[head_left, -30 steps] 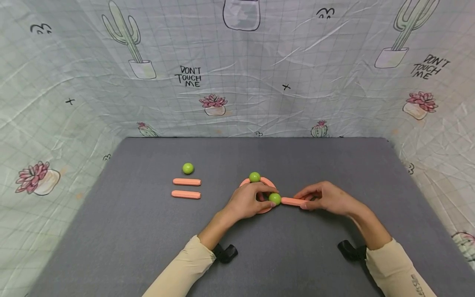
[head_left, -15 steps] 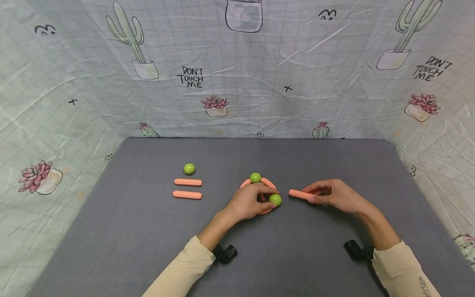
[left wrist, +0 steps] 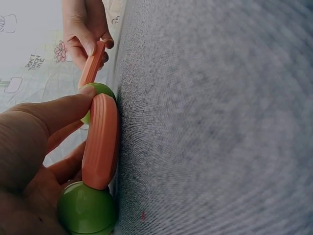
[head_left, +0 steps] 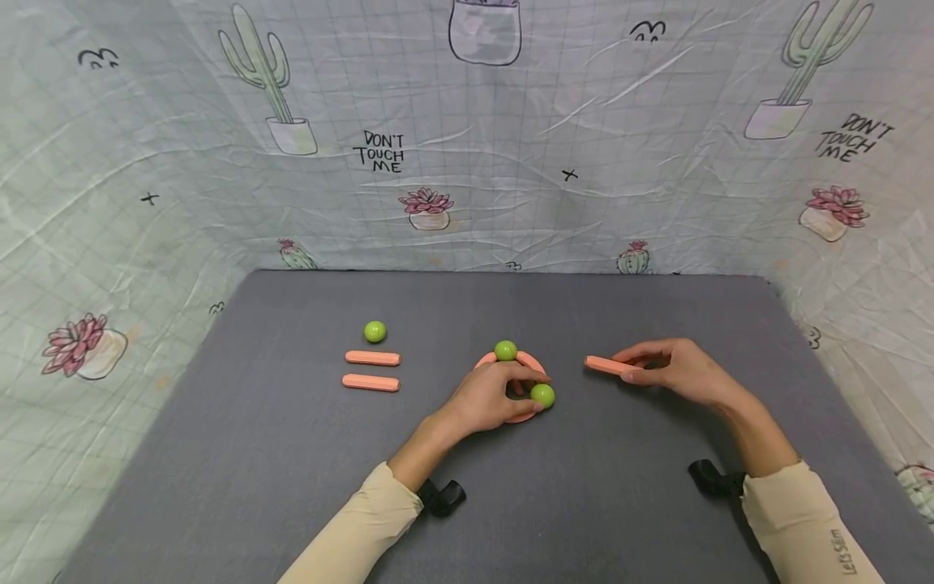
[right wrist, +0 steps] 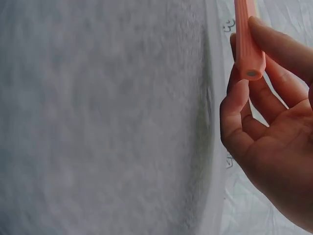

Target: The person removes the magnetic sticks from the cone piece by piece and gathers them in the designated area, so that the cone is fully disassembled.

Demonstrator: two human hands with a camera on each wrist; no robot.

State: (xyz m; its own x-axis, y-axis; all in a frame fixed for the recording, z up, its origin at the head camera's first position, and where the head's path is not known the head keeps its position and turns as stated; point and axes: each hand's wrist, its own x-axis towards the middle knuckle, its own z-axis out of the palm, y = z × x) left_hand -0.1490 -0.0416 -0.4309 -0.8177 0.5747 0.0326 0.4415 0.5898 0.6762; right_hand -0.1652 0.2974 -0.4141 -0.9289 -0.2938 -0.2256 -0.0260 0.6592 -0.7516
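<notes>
Head view, right grip (head_left: pixel 674 369): your thumb and fingers pinch the right-hand end of the orange rod (head_left: pixel 608 366), parted only by its thickness.
Held rod: it points left, apart from the orange-and-green ring (head_left: pixel 531 362); the left wrist view shows it raised off the surface (head_left: pixel 584 503).
Rod end: your right wrist view shows a small grey disc set in the end facing the camera.
Left grip (head_left: pixel 477 397): your thumb and forefinger pinch the right green ball (head_left: pixel 542 396), and the rest of the hand hides much of the ring.
Ring underside: in your left wrist view a curved orange piece (left wrist: pixel 101 142) touches the ball at your thumb and, at its other end, the near green ball (left wrist: pixel 87 208).
Ring's far edge: the back green ball (head_left: pixel 506 350) sits there, just beyond your knuckles.
Loose pieces: well to your left, a loose green ball (head_left: pixel 375 331) lies behind the far loose rod (head_left: pixel 373 358) and the near loose rod (head_left: pixel 370 383), which are side by side with a gap between.
Wrists: you wear cream sleeves (head_left: pixel 357 519), with a black device (head_left: pixel 443 497) at each wrist.
Backdrop: pale cloth (head_left: pixel 467 105) printed with cacti stands behind the surface and along both sides.
</notes>
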